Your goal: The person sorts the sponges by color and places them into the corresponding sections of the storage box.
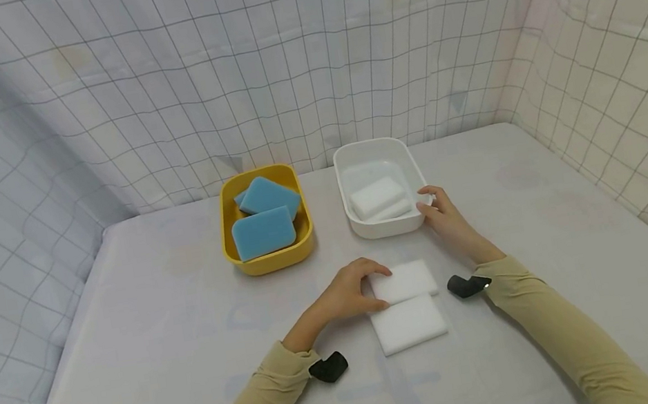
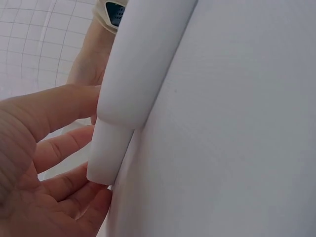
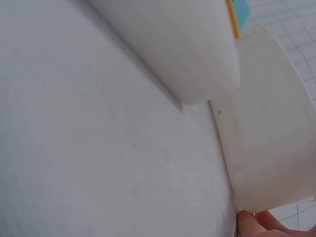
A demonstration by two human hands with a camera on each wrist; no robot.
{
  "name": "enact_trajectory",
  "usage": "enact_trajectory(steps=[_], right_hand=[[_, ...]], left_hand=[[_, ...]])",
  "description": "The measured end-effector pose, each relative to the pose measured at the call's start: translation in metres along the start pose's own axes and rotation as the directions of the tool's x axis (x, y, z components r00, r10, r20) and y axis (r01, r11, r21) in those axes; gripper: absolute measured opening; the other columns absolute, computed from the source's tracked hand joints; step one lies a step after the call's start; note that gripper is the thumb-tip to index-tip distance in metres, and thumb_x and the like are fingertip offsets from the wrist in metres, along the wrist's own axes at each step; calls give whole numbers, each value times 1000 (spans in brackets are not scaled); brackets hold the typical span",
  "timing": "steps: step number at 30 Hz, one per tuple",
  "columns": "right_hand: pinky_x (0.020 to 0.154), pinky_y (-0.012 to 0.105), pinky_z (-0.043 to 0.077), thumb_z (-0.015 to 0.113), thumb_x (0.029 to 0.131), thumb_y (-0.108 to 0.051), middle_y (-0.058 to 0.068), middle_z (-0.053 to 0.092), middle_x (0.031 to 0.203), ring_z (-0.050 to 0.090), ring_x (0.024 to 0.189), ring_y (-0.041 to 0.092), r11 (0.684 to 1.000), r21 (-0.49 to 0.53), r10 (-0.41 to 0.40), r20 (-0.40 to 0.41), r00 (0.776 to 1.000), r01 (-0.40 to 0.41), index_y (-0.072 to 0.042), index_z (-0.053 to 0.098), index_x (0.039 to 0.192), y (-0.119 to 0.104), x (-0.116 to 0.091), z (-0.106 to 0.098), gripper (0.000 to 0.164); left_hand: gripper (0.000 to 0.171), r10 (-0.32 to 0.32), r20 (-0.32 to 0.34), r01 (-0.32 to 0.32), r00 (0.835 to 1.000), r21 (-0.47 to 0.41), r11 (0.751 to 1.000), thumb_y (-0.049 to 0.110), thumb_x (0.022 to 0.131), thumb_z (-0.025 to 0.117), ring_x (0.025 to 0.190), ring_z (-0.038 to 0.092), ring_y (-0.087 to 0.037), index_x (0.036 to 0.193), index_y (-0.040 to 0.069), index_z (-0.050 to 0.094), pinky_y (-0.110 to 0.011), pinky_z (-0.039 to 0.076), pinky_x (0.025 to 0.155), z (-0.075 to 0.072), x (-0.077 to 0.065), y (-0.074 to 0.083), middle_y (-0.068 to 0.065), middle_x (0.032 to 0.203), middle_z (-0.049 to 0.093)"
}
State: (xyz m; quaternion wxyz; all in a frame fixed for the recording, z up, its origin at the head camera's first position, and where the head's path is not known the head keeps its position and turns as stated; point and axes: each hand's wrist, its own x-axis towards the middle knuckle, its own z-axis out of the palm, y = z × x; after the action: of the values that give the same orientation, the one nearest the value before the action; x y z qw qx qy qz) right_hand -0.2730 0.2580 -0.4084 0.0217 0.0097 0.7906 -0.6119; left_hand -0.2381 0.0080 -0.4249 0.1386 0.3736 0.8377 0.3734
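Observation:
Two white sponges lie flat on the table, the far sponge [image 1: 408,280] edge to edge with the near sponge [image 1: 409,324]. My left hand [image 1: 347,293] curves around the left end of the far sponge, index finger at its far edge and thumb where the two sponges meet. In the left wrist view, the thumb [image 2: 64,106] reaches the near sponge's corner while the other fingers lie around the far one's end. My right hand [image 1: 450,225] grips the front right corner of a white basin [image 1: 387,227], which contains white sponges [image 1: 378,196].
Left of the white basin stands a yellow basin [image 1: 273,262] with several blue sponges [image 1: 264,233] in it. Hanging gridded cloth [image 1: 302,58] encloses the back and sides of the white-covered table [image 1: 191,319].

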Motion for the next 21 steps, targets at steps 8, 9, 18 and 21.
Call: enact_trajectory(steps=[8, 9, 18, 21], right_hand=[[76, 18, 36, 38, 100, -13, 3, 33, 91, 38, 83, 13, 1000, 22, -4, -5, 1000, 4, -5, 24, 137, 1, 1, 0, 40], [75, 18, 36, 38, 100, -13, 3, 33, 91, 38, 82, 13, 1000, 24, -5, -6, 1000, 6, -4, 24, 137, 2, 2, 0, 41], [71, 18, 35, 41, 100, -20, 2, 34, 91, 37, 79, 10, 1000, -24, -19, -24, 1000, 19, -11, 25, 137, 28, 19, -6, 41], [73, 18, 35, 40, 100, -18, 3, 34, 92, 37, 81, 12, 1000, -25, -5, -18, 1000, 5, -10, 25, 138, 26, 18, -4, 42]], left_hand=[[43, 1, -7, -1, 1000, 20, 1000, 13, 73, 79, 88, 48, -15, 114, 9, 64, -18, 40, 75, 0, 4, 3, -8, 112, 59], [43, 7, -10, -6, 1000, 26, 1000, 13, 73, 79, 86, 48, -14, 113, 9, 64, -17, 40, 74, 1, 4, 2, -8, 111, 60], [40, 35, -61, -34, 997, 25, 999, 13, 71, 79, 82, 48, -14, 109, 9, 67, -17, 40, 71, 4, 6, -3, -7, 106, 62], [40, 23, -81, -22, 996, 4, 1000, 13, 70, 80, 86, 51, -14, 109, 11, 67, -18, 43, 74, 4, 4, -5, -5, 107, 62]])
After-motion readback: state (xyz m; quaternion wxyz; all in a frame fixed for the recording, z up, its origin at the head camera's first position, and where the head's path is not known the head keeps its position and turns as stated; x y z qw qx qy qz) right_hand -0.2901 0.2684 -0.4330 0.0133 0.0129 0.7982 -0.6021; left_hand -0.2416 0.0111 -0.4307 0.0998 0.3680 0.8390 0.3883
